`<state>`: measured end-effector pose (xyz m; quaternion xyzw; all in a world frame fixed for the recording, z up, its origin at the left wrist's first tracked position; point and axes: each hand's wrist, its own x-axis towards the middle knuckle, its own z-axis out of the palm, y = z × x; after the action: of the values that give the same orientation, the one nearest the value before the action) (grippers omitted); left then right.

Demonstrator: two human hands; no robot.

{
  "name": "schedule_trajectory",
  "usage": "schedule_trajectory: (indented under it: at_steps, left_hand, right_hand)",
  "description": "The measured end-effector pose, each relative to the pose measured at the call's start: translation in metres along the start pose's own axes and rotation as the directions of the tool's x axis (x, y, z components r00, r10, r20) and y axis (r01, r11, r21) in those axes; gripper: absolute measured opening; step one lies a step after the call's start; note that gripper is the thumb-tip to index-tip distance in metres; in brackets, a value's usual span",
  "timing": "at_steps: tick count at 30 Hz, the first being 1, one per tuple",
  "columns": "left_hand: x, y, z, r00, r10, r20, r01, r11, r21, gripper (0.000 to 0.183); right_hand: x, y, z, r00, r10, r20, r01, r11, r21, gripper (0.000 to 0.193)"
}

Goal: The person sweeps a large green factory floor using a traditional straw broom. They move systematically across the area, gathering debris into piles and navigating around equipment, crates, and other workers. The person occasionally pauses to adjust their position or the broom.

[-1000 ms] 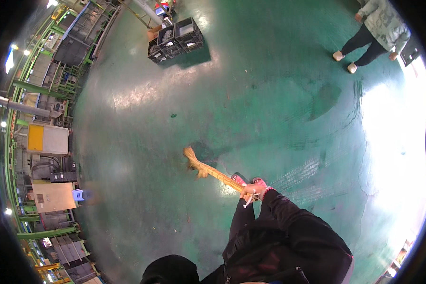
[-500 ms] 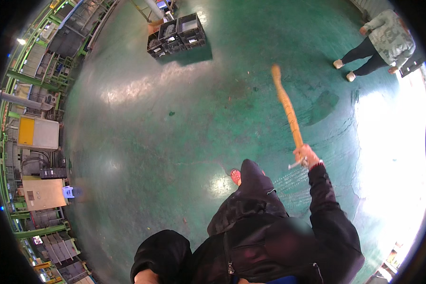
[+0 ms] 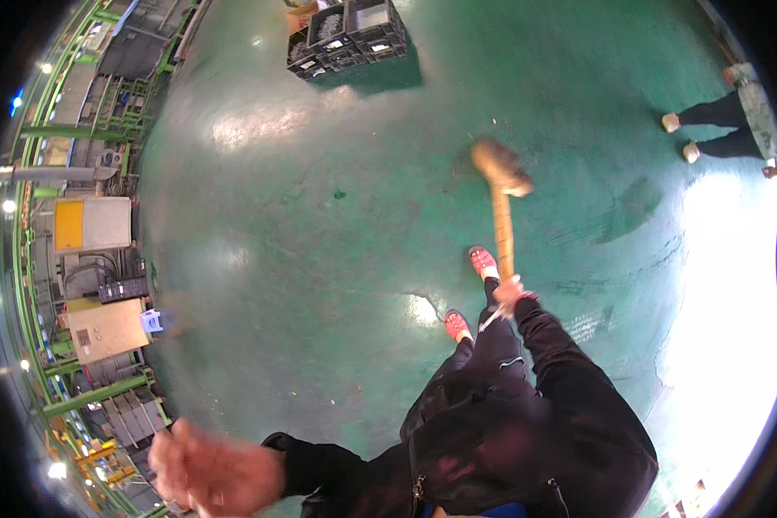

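My left hand (image 3: 220,471) is hovering low and out to the side, blurring, with nothing showing in it; how far its fingers are curling I cannot tell. The broom (image 3: 503,211) is pointing ahead from my right hand (image 3: 511,293), its bristle head (image 3: 501,167) blurring, so whether it is touching the floor (image 3: 319,268) I cannot tell. My right hand is gripping the handle's (image 3: 505,246) near end, a white cord (image 3: 490,320) dangling just beside. For a good stroke, I think I should be keeping that grip firm and the bristles low, and minding my red sandals (image 3: 483,259), which are standing just left of the handle. Machinery (image 3: 104,226) is lining the edge beyond my left hand; black crates (image 3: 375,39) are standing well ahead, between my hands' lines; green floor is stretching before both hands, giving room; and a person (image 3: 723,114) is standing ahead and right of my right hand, so strokes that way should be staying short
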<state>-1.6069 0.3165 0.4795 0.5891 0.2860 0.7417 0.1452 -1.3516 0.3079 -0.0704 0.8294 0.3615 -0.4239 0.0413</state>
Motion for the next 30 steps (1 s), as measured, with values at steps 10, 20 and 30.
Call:
schedule_trajectory:
  at_steps: [10,20,30]
  left_hand:
    - [-0.054,-0.097,-0.018,0.535,-0.749,-0.39,0.711,0.649,-0.271,0.011]
    - [-0.359,-0.129,-0.209,-0.015,-0.959,-0.285,0.608,-0.235,0.759,0.012]
    - [-0.39,-0.021,-0.199,-0.542,-0.485,-0.686,0.767,-0.62,-0.168,0.02]
  right_hand:
    - [-0.061,-0.091,-0.079,0.331,-0.379,0.864,-0.414,0.764,0.494,0.016]
    - [-0.005,-0.009,-0.288,0.845,-0.278,0.456,-0.244,0.559,0.793,0.023]
    - [0.247,-0.077,-0.303,0.951,-0.141,0.275,-0.177,0.48,0.859,0.015]
